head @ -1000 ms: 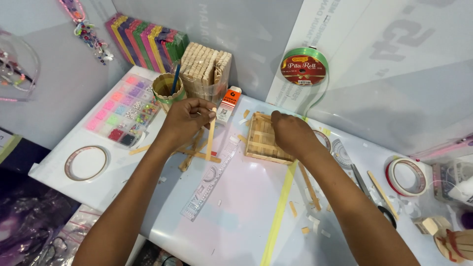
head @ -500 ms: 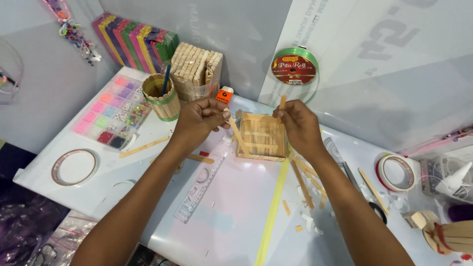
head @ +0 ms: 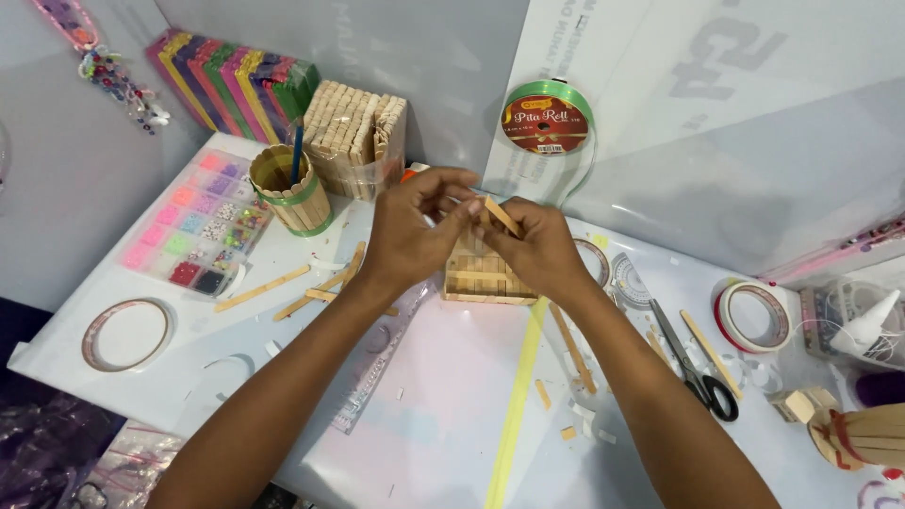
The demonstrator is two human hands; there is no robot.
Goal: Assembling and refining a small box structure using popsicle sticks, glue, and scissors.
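Wooden craft stick (head: pixel 501 215), pinched at its ends by the closed fingers of the left hand (head: pixel 412 232) and right hand (head: pixel 536 247), directly above a stick-built panel (head: pixel 478 278) beneath both palms.

Left arm: bare forearm rising from the lower left edge toward the centre.
Left hand (head: pixel 407 234): back up, fingers curled inward, fingertips meeting those of the other hand.
Right arm: bare forearm rising from the lower right.
Right hand (head: pixel 539 247): back up, fingers bent, grip pinched at thumb and forefinger.
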